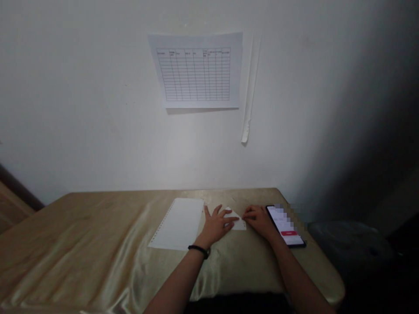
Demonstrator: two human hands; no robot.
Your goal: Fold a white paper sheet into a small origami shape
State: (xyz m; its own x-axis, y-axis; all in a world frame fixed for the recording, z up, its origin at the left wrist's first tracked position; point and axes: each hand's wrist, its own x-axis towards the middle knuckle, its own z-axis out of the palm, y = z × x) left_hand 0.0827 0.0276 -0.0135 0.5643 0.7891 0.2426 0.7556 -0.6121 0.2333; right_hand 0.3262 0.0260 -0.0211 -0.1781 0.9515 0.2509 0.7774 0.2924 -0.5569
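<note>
A small folded white paper [240, 223], triangular in shape, lies on the gold satin-covered table [98, 244]. My left hand [218, 224] rests flat on its left part with the fingers spread; a black band is on that wrist. My right hand [258, 219] is at the paper's right edge, fingers curled and pinching the edge against the table.
A white sheet with punched holes along its left edge [180, 223] lies left of my hands. A phone [285, 226] with a lit screen lies to the right. A printed table chart [198, 72] hangs on the wall, beside a loose white strip [250, 96].
</note>
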